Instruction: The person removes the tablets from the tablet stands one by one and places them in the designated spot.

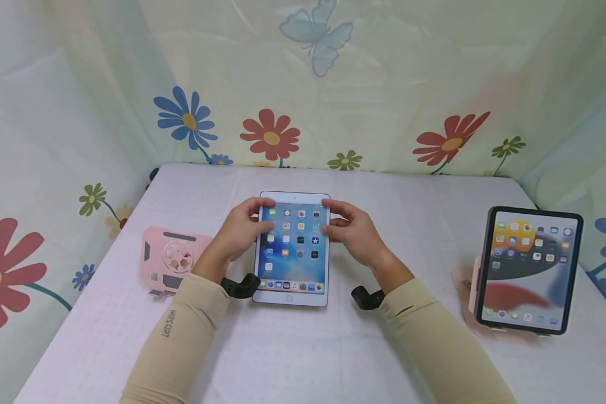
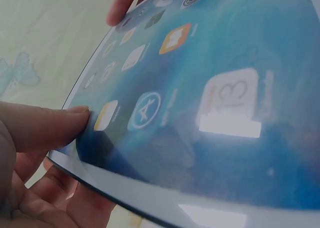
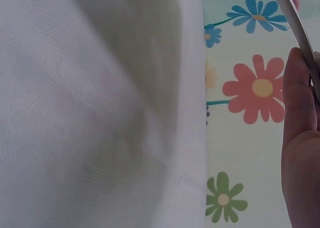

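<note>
At frame centre, the white tablet (image 1: 293, 249) sits clamped between left hand (image 1: 242, 230) and right hand (image 1: 356, 233); fingers beneath are hidden.

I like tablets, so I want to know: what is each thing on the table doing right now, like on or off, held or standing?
Small white tablet: screen on with app icons, held at both side edges.
Left hand: grips the white tablet's left edge, thumb on the screen.
Right hand: grips its right edge.
Larger black-framed tablet: screen on, propped upright, untouched.
Pink plastic stand: lying flat on the white table, holding nothing.
</note>
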Motion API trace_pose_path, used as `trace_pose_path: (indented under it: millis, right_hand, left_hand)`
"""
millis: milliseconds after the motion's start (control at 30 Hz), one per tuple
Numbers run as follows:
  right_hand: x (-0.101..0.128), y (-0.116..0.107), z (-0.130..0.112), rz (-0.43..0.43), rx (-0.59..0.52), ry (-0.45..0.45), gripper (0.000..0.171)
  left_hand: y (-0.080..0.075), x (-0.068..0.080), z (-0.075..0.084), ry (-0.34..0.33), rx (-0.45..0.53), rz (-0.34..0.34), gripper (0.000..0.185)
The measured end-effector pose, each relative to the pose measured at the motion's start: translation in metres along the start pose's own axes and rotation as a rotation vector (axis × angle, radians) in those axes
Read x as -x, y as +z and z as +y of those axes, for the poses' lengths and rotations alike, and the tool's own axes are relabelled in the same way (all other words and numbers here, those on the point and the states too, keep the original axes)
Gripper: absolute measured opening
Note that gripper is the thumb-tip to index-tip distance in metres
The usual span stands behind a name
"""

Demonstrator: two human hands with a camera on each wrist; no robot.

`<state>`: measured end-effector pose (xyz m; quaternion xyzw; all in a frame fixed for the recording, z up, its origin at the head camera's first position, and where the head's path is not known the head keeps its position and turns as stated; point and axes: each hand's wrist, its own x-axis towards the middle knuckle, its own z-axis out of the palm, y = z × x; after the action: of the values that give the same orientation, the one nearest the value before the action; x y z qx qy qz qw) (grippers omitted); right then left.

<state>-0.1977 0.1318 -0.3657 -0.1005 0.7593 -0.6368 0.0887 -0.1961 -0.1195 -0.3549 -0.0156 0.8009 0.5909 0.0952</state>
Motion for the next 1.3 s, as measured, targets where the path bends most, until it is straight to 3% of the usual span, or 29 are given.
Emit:
trace_pose_path:
  millis: [267,567,1300]
  right_hand:
    - [-0.002,0.0,0.005,0.011,0.004,0.02,0.057]
    - [-0.008,0.005,0.016,0.0,-0.026,0.032,0.057]
    - [-0.012,0.021,0.03,0.018,-0.045,0.076,0.055]
  left_hand:
    - [0.009,-0.003,-0.006,-0.006,0.067,0.053,0.043]
    - [0.013,-0.006,-0.014,-0.07,0.124,0.098,0.044]
    - [0.017,-0.008,-0.032,-0.127,0.14,0.171,0.045]
